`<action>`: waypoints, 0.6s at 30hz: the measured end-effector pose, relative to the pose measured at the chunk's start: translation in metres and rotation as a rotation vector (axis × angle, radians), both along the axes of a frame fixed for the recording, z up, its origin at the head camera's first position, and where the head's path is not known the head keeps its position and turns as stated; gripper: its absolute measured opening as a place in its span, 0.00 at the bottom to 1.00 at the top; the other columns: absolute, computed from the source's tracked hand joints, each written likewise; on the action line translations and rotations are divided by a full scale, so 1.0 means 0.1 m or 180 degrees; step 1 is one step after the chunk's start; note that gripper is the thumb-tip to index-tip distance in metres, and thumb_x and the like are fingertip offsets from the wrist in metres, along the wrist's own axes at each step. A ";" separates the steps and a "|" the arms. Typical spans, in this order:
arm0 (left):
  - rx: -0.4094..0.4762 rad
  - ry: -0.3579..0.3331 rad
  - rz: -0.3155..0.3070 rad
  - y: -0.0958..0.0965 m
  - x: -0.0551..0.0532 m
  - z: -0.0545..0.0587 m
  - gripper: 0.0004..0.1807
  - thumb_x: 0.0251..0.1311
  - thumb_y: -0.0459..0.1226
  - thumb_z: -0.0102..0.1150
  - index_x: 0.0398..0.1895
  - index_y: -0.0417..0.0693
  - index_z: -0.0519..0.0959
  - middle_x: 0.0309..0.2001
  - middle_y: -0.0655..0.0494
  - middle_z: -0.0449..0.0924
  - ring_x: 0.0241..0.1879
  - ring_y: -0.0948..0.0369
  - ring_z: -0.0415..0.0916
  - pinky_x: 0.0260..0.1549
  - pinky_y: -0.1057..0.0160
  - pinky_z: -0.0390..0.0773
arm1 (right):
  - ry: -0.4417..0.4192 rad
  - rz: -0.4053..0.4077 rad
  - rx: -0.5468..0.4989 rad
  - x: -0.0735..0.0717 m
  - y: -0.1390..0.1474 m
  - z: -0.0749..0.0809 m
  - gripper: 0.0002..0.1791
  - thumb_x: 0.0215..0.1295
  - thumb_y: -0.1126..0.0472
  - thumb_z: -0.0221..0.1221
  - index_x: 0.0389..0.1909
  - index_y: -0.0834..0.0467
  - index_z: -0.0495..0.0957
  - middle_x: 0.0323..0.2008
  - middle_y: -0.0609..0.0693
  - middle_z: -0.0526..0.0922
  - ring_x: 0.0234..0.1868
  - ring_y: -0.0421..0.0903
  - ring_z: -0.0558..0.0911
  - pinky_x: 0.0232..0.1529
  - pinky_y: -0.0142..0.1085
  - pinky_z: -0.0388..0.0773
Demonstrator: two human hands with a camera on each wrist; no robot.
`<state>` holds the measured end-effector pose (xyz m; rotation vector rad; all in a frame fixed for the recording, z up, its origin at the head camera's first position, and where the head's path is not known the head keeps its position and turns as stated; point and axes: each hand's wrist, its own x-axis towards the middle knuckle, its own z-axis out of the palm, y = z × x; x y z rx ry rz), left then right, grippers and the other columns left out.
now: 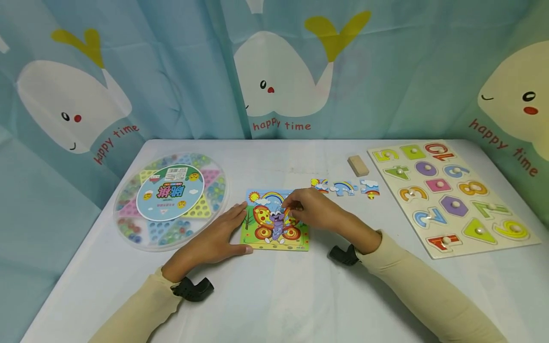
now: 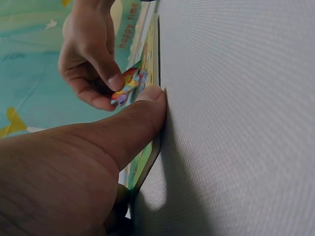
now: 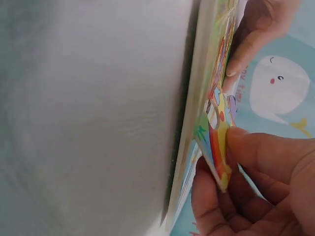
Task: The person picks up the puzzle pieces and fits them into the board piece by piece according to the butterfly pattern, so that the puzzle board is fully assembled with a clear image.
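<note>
A butterfly jigsaw puzzle board (image 1: 257, 244) lies flat on the table in the head view. My left hand (image 1: 216, 240) rests at its left side, thumb at the near left corner and the other fingers along the left edge. Over the board's right part, my right hand (image 1: 316, 209) pinches a puzzle piece (image 3: 220, 140) between thumb and fingers. In the right wrist view that piece, printed in yellow, red and green, is tilted up from the board. The left wrist view also shows the piece (image 2: 129, 87) beyond my left thumb (image 2: 140, 113).
Several loose puzzle pieces (image 1: 344, 188) lie in a row behind my right hand. A wooden block (image 1: 358, 166) sits beyond them. At the right is a number and shape peg board (image 1: 418, 193); at the left, a round case of marbles (image 1: 171, 200).
</note>
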<state>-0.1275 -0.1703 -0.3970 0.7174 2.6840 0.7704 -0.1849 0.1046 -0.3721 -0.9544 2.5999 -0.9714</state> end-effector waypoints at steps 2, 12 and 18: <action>-0.0007 -0.0004 0.0001 0.00 0.00 0.00 0.53 0.56 0.53 0.68 0.76 0.37 0.50 0.77 0.48 0.42 0.75 0.50 0.39 0.70 0.49 0.47 | 0.0043 -0.0018 0.0097 0.00 -0.01 -0.01 0.09 0.61 0.72 0.62 0.42 0.63 0.84 0.36 0.49 0.81 0.36 0.42 0.77 0.39 0.36 0.76; -0.0012 0.0002 -0.0030 0.00 -0.01 0.01 0.52 0.56 0.52 0.67 0.75 0.37 0.51 0.77 0.49 0.42 0.75 0.50 0.39 0.69 0.48 0.48 | 0.0038 -0.0096 0.0406 0.00 -0.04 0.00 0.12 0.61 0.69 0.63 0.46 0.64 0.83 0.40 0.50 0.81 0.42 0.46 0.77 0.46 0.41 0.75; -0.0013 0.0008 -0.0031 0.00 -0.01 0.00 0.52 0.56 0.52 0.68 0.75 0.36 0.51 0.77 0.49 0.42 0.75 0.50 0.39 0.70 0.49 0.47 | 0.0055 -0.0110 0.0468 -0.01 -0.05 -0.01 0.12 0.60 0.69 0.64 0.45 0.63 0.85 0.39 0.50 0.80 0.43 0.48 0.75 0.46 0.42 0.73</action>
